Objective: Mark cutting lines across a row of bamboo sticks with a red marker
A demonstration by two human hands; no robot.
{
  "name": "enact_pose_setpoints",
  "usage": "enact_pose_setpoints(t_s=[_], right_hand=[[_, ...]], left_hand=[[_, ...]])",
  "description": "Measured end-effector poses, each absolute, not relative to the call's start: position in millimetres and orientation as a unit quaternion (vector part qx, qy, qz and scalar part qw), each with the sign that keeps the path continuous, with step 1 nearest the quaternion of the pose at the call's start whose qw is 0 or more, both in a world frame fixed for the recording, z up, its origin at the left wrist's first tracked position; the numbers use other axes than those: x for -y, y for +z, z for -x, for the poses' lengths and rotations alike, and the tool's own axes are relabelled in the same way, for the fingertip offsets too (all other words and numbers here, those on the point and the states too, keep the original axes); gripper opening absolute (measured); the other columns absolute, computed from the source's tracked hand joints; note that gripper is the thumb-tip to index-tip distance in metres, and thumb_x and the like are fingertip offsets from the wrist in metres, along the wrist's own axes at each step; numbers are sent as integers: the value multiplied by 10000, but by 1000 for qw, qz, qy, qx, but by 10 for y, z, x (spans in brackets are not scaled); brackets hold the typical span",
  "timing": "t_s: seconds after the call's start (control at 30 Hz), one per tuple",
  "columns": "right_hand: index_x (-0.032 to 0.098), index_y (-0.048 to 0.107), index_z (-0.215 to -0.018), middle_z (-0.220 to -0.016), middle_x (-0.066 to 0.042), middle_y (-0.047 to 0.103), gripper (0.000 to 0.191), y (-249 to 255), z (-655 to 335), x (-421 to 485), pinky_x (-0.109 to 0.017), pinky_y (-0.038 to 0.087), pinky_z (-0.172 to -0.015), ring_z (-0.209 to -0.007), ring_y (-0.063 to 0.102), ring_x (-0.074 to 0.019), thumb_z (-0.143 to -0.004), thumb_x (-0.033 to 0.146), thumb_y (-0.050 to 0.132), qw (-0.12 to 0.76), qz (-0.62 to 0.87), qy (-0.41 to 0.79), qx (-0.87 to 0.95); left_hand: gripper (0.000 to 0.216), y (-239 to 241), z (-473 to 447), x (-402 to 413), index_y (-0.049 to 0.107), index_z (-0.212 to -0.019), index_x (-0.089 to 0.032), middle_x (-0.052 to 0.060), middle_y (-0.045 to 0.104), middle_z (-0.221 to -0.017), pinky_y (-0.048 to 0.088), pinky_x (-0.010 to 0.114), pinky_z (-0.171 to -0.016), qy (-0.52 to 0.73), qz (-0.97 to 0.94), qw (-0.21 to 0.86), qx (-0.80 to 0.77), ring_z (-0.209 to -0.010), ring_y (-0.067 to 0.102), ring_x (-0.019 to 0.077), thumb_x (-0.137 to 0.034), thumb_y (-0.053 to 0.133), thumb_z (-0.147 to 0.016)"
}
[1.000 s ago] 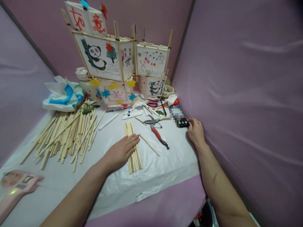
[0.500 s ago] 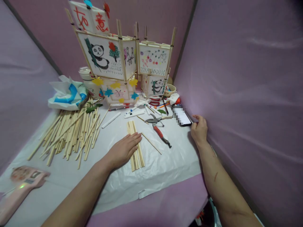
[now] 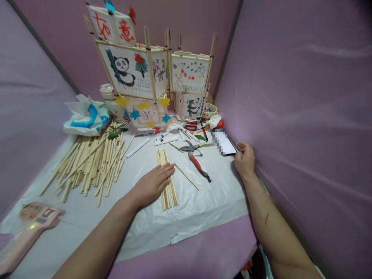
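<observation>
row of wooden sticks [image 3: 167,198] is apparently being steadied on the white sheet [image 3: 203,217] under the left hand [image 3: 155,179], fingers flat and together, while the right hand [image 3: 245,159] is being held at the smartphone [image 3: 226,144], fingers curled, can't tell if clamped; light, even pressure's probably being called for next, pale sticks lying parallel, ends staggered

probably a craft corner: decorated panels [image 3: 124,69], sticks [image 3: 162,158], pruners [image 3: 195,161]
</observation>
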State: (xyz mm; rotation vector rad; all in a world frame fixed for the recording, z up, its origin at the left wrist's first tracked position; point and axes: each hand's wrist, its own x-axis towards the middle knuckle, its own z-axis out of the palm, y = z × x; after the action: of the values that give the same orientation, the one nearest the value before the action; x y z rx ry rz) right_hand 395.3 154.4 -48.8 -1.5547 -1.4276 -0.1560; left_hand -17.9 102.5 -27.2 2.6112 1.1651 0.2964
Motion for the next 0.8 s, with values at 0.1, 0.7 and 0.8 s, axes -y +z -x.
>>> enact_pose_setpoints(t_s=[0.1,0.7,0.8], right_hand=[[148,617,-1108,-1093,-162,701,387,-471,-3935,-1556,-484,489,-962,-1067,617,-298,-772,122,429,485,643,-55,591],[127,648,-1155,-989,-173,704,379,-318,-3810,-2050,-505,418,-892,-971,578,-345,-845,194,442,318,696,-91,638],[139,650,-1133,-962,-153,703,371,-324,-3799,-2016,-467,418,-854,-931,575,-325,-834,186,435,337,686,-102,636]], left_hand=[[476,-273,181,-1024,472,-1510,-215,48,391,-1610,271,454,-1250,112,-899,136,-401,-1508,341,204,-334,333,-1070],[479,-264,193,-1023,458,-1521,-220,31,388,-1612,265,452,-1257,102,-895,145,-409,-1513,330,203,-343,342,-1073],[475,-272,195,-1026,453,-1524,-237,26,392,-1610,268,453,-1256,110,-895,146,-406,-1510,336,206,-342,354,-1071]])
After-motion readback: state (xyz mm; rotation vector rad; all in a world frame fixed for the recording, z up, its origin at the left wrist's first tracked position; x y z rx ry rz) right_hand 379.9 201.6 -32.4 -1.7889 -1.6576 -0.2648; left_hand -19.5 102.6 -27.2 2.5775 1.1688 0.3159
